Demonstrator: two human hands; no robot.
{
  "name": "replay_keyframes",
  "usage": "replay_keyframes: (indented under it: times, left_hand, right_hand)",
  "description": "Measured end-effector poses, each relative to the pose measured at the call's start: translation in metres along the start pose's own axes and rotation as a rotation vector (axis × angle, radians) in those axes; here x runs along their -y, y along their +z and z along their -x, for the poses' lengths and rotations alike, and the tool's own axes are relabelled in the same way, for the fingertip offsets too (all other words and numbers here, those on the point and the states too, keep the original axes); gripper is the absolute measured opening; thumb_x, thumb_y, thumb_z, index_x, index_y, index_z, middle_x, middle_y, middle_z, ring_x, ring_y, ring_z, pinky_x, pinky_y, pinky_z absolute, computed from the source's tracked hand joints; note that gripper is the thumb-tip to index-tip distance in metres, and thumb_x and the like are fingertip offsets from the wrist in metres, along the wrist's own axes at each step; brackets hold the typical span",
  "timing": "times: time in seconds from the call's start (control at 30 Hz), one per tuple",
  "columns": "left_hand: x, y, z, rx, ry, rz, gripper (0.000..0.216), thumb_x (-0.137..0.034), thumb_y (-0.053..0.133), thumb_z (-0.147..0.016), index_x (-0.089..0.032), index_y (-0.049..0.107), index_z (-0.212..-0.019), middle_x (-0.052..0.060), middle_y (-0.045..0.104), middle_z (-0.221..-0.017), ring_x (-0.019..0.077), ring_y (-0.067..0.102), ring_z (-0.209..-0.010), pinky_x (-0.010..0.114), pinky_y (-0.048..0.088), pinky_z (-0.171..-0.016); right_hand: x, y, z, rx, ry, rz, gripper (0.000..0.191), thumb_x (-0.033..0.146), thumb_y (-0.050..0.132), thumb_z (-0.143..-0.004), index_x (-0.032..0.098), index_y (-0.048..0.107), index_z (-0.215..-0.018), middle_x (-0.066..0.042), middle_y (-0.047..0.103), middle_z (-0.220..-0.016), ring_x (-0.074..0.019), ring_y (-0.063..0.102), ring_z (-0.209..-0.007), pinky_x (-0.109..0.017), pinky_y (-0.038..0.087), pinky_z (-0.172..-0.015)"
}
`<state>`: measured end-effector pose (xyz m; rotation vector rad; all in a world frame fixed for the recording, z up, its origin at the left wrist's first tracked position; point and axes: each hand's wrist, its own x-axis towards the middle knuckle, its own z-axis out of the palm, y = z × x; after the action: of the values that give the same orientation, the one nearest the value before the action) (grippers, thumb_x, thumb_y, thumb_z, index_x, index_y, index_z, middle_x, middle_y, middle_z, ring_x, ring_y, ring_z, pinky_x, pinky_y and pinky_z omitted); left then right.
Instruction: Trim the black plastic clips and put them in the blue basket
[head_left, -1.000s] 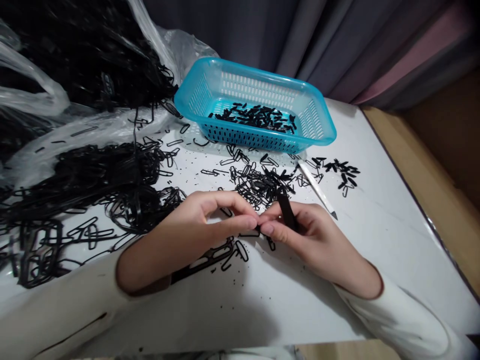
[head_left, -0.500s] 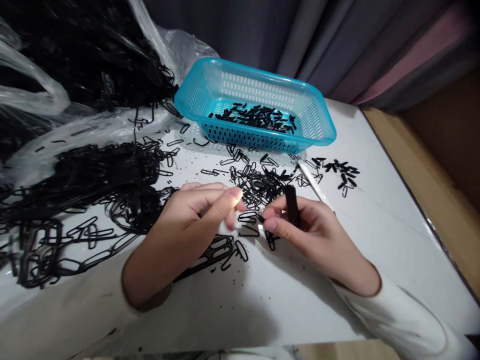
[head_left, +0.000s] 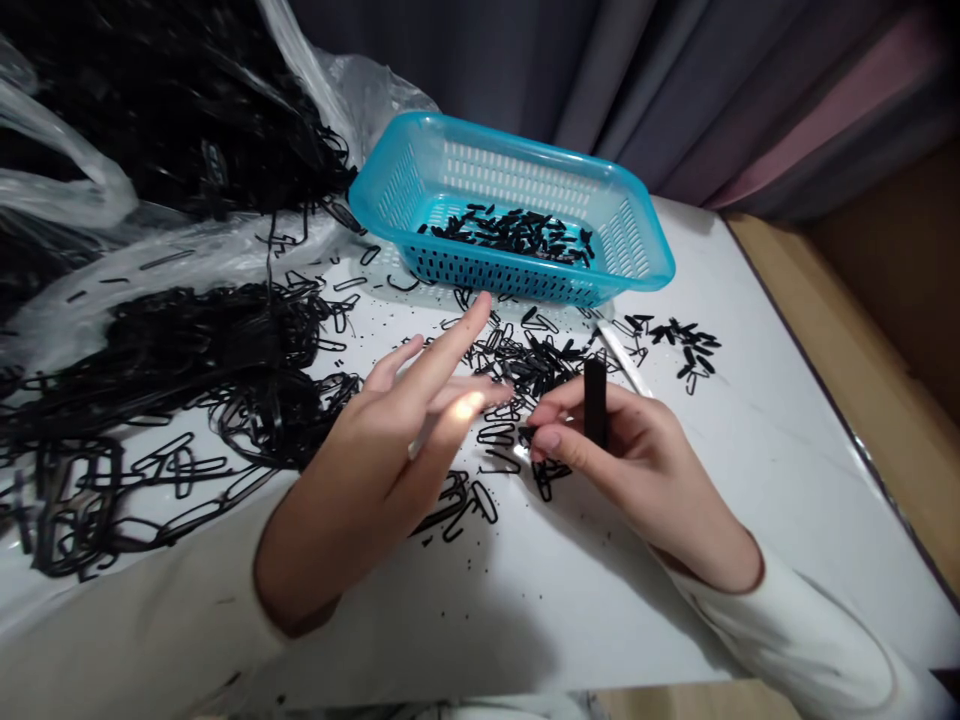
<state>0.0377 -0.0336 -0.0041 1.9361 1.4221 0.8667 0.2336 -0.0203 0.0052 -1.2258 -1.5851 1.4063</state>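
My left hand (head_left: 390,440) hovers over the left middle of the table with its fingers spread and nothing in them. Light falls brightly on its thumb tip. My right hand (head_left: 630,455) is closed around a slim, flat black tool (head_left: 595,400), whose upper end stands up between thumb and fingers. Something small and dark shows at the fingertips; its kind is hard to make out. Between the hands lie small black elongated rubber-like loops (head_left: 498,436). Beyond them is a pile of small black pieces (head_left: 536,365).
A blue basket (head_left: 517,275) holding many small black pieces stands at the back. Tangled black strips (head_left: 202,340) and clear plastic bags (head_left: 82,190) full of black material crowd the left. More black pieces (head_left: 686,340) lie at right, near a white strip (head_left: 624,355).
My left hand has opened: its index finger now stretches toward the basket and its fingers are spread. My right hand has shifted slightly, and the black tool stands more upright.
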Motion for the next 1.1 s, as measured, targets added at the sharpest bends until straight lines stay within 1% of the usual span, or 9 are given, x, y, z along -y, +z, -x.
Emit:
replay_keyframes:
  times: [0.07, 0.13, 0.27, 0.33, 0.43, 0.53, 0.83, 1.0, 1.1]
  left_hand:
    - [0.0, 0.0, 0.0, 0.019, -0.012, -0.007, 0.057, -0.028, 0.038, -0.096, -0.032, 0.025, -0.151, -0.004, 0.078, -0.091, 0.019, 0.07, -0.102, 0.039, 0.038, -0.11]
    - [0.0, -0.001, -0.001, -0.001, 0.036, -0.05, 0.057, -0.023, 0.034, -0.096, -0.032, 0.025, -0.151, -0.002, 0.073, -0.115, 0.0196, 0.061, -0.119, 0.039, 0.032, -0.115]
    - [0.002, -0.002, -0.002, -0.065, 0.129, -0.142, 0.058, -0.022, 0.037, -0.092, -0.028, 0.028, -0.15, 0.0, 0.033, -0.156, 0.0232, 0.03, -0.144, 0.04, 0.018, -0.12]
    - [0.002, -0.002, -0.002, -0.042, 0.114, -0.139, 0.058, -0.025, 0.042, -0.093, -0.025, 0.028, -0.149, 0.004, 0.052, -0.144, 0.0216, 0.046, -0.134, 0.042, 0.012, -0.121]
    - [0.0, -0.002, -0.002, 0.039, 0.149, -0.133, 0.033, -0.028, 0.048, -0.094, -0.028, 0.055, -0.126, -0.003, 0.075, -0.102, 0.017, 0.067, -0.099, 0.043, 0.014, -0.118]
    - [-0.002, -0.001, -0.002, 0.057, 0.211, -0.143, 0.009, -0.031, 0.056, -0.09, -0.029, 0.065, -0.092, -0.007, 0.074, -0.085, 0.0161, 0.067, -0.082, 0.042, 0.02, -0.109]
    - [0.0, -0.001, -0.005, -0.001, 0.143, -0.087, 0.007, -0.031, 0.062, -0.086, -0.027, 0.064, -0.081, -0.009, 0.07, -0.074, 0.0147, 0.063, -0.071, 0.041, 0.028, -0.102]
    - [-0.007, -0.002, -0.009, -0.012, -0.041, -0.042, 0.011, -0.032, 0.061, -0.081, -0.026, 0.066, -0.074, -0.003, 0.072, -0.073, 0.0188, 0.064, -0.074, 0.043, 0.038, -0.101]
    - [-0.008, -0.003, -0.01, -0.023, -0.107, -0.019, 0.012, -0.035, 0.062, -0.078, -0.027, 0.067, -0.071, 0.0, 0.073, -0.075, 0.0212, 0.063, -0.078, 0.043, 0.043, -0.096]
  right_hand:
    - [0.0, 0.0, 0.0, -0.003, -0.015, 0.02, 0.003, 0.018, 0.067, -0.085, 0.02, 0.068, -0.086, 0.005, 0.067, -0.078, -0.004, 0.06, -0.069, -0.013, 0.047, -0.062]
    - [0.001, 0.0, 0.001, -0.006, -0.017, 0.002, 0.006, 0.016, 0.065, -0.085, 0.02, 0.068, -0.089, 0.005, 0.069, -0.08, -0.0037, 0.063, -0.072, -0.012, 0.048, -0.064]
    - [0.002, 0.002, 0.002, -0.021, -0.011, -0.05, 0.008, 0.016, 0.063, -0.087, 0.02, 0.068, -0.092, 0.003, 0.071, -0.086, -0.0049, 0.068, -0.077, -0.012, 0.052, -0.069]
    - [0.002, 0.002, 0.002, -0.026, -0.026, -0.047, 0.009, 0.016, 0.063, -0.087, 0.021, 0.067, -0.093, 0.003, 0.07, -0.088, -0.0053, 0.068, -0.079, -0.013, 0.052, -0.071]
    - [0.0, 0.002, 0.002, -0.031, -0.047, -0.002, 0.008, 0.017, 0.065, -0.086, 0.023, 0.064, -0.091, 0.005, 0.067, -0.083, -0.0059, 0.064, -0.075, -0.015, 0.049, -0.066]
    - [-0.003, 0.001, 0.003, -0.04, -0.052, 0.052, 0.006, 0.022, 0.066, -0.086, 0.023, 0.061, -0.088, 0.005, 0.063, -0.079, -0.0077, 0.059, -0.072, -0.019, 0.044, -0.06]
    - [0.002, 0.0, 0.008, -0.042, -0.049, -0.018, 0.023, 0.039, 0.051, -0.096, 0.023, 0.065, -0.091, 0.001, 0.064, -0.085, -0.0079, 0.047, -0.06, -0.024, 0.039, -0.055]
    - [0.002, 0.001, 0.005, -0.332, -0.276, 0.007, 0.034, 0.039, 0.041, -0.099, 0.022, 0.068, -0.086, -0.005, 0.065, -0.093, -0.0169, 0.057, -0.086, -0.033, 0.045, -0.079]
    - [0.0, 0.0, 0.004, -0.521, -0.442, 0.11, 0.035, 0.04, 0.041, -0.099, 0.024, 0.068, -0.083, -0.005, 0.062, -0.087, -0.0181, 0.057, -0.08, -0.035, 0.046, -0.07]
